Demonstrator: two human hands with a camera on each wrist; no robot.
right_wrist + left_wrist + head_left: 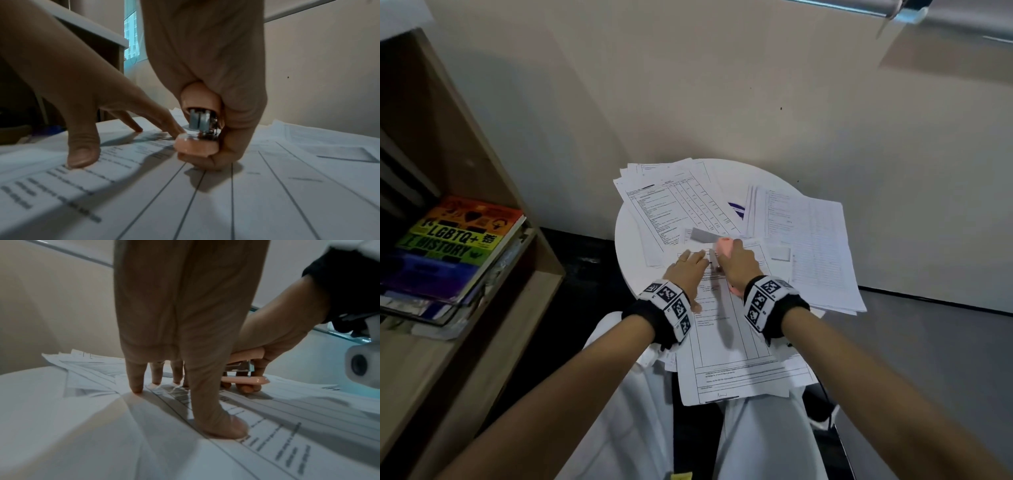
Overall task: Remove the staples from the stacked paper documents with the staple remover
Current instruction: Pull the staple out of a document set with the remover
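A printed document (726,346) lies nearest me on a small round white table (626,240), hanging over its front edge. My left hand (686,265) presses straight fingers (134,384) flat on the page's upper part. Right beside it, my right hand (736,262) grips a pink stapler-shaped staple remover (722,247) (244,366) (198,129), its front end down at the top of the page. Metal parts show between its pink halves. The staple itself is hidden.
More printed sheets (671,202) fan across the back of the table, and another stack (811,246) overhangs its right side. A wooden shelf (493,219) with a rainbow-covered book (453,240) stands close on the left. A plain wall is behind. My lap is below.
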